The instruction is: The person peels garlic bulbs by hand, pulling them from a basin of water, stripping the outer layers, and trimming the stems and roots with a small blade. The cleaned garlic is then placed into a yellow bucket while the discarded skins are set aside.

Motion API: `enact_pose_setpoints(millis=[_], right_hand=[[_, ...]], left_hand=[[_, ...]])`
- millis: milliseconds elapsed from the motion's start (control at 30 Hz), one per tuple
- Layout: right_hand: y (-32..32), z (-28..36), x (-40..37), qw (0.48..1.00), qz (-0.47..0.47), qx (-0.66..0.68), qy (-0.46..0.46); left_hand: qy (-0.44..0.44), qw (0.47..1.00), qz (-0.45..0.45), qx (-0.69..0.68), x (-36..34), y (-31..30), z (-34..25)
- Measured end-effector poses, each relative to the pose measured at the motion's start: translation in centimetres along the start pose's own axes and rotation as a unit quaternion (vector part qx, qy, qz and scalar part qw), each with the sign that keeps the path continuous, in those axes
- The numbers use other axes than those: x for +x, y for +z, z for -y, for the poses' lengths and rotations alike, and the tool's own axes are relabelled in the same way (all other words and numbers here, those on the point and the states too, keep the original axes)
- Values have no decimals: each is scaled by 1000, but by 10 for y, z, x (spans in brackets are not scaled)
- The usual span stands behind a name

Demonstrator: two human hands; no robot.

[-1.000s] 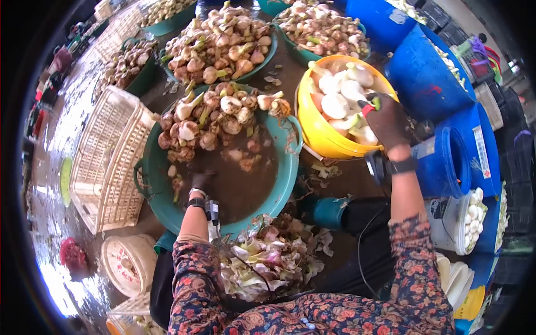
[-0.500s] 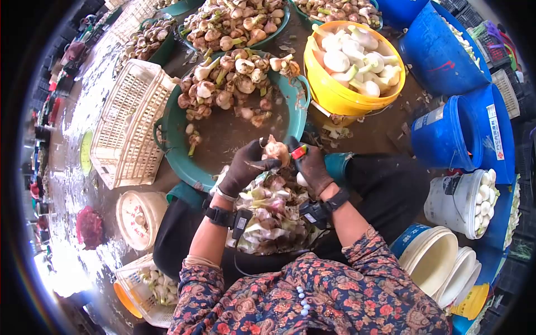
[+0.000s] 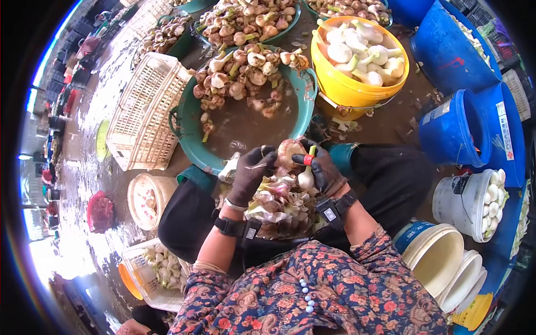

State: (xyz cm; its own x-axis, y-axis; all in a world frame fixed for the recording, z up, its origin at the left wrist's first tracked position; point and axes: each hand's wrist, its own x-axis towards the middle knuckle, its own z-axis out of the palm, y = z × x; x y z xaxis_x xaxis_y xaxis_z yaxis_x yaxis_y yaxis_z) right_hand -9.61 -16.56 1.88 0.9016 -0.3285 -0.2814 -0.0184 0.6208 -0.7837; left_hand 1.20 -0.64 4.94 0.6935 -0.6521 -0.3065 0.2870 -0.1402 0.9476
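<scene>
My gloved left hand (image 3: 252,174) is closed, its curled fingertips at the left side of an unpeeled garlic bulb (image 3: 290,153) with brownish-pink skin. A thin pale strip hangs by its fingers. My gloved right hand (image 3: 326,172) grips the same bulb from the right, a red band (image 3: 308,160) on its thumb. Tucked against that hand is a white peeled garlic bulb (image 3: 306,178) with a green stem. Below both hands, a heap of garlic skins (image 3: 282,204) lies in my lap.
A green tub (image 3: 192,148) of unpeeled garlic stands ahead, beside a yellow bucket (image 3: 357,99) of peeled bulbs. White crates (image 3: 148,117) are at left. Blue buckets (image 3: 446,131) and a white bucket (image 3: 458,204) of garlic stand at right, with stacked pails (image 3: 432,262) nearer.
The bulb has turned between my hands and now shows a paler face. The peeled bulb and its green stem show more fully at my right hand. The whole view has shifted slightly.
</scene>
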Motion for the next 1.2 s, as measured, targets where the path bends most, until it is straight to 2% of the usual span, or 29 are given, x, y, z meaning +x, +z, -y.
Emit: enact_pose_setpoints(millis=[67,133,200,267,400,500,567,600,667,700,733,767,800,867,933,967,1000,1033,1067,1133,1167,1200], right_hand=[[-1,-9,2,1000,-5,-10,9],[4,-11,0,999,-41,-36,0],[4,-17,1,997,-42,-64,-19],[4,-21,1,975,-42,-196,-97],[11,-15,-1,958,-35,-253,-133],[13,-13,-2,956,-35,-262,-127],[12,-16,-1,951,-33,-271,-144],[11,-18,-1,952,-34,-270,-143],[7,-19,-1,975,-19,-200,-92],[7,-16,-2,975,-19,-200,-93],[9,-11,-5,994,12,-100,-34],[13,-5,-6,999,45,0,26],[16,2,-8,999,47,1,25],[20,12,-12,993,70,83,57],[9,-2,-5,986,79,124,84],[4,-12,-1,994,66,63,57],[7,-14,1,998,56,1,30],[11,-13,-3,997,-1,-74,28],[12,-15,-2,997,1,-75,29],[14,-17,-1,981,21,-190,-46],[15,-18,-2,968,21,-236,-81],[13,-19,-2,969,19,-235,-80]], left_hand=[[-13,1000,-2,24,-5,6,-3],[6,992,-37,122,-7,10,-6],[22,988,-47,146,-8,11,-9],[77,950,-33,300,-10,9,-19],[44,967,-26,248,-5,2,-4],[79,953,-65,286,-3,5,3],[89,920,-92,371,-2,5,4],[88,920,-91,371,-3,5,4],[16,976,-87,198,-4,5,2],[8,971,-110,213,1,-3,10],[-2,965,-134,227,9,-20,29],[88,900,-203,376,24,-46,63],[67,869,-196,449,14,-50,43],[-144,871,-88,461,8,-68,36],[-180,885,-98,418,-3,-52,12],[-99,948,-97,286,-6,-45,7],[-13,985,-96,145,-9,-38,3],[9,988,-74,135,-10,-32,-2],[9,988,-78,133,-7,-29,2],[169,951,-21,260,-2,-19,4],[132,945,-25,299,-5,-18,4],[131,945,-23,299,-7,-15,-1]])
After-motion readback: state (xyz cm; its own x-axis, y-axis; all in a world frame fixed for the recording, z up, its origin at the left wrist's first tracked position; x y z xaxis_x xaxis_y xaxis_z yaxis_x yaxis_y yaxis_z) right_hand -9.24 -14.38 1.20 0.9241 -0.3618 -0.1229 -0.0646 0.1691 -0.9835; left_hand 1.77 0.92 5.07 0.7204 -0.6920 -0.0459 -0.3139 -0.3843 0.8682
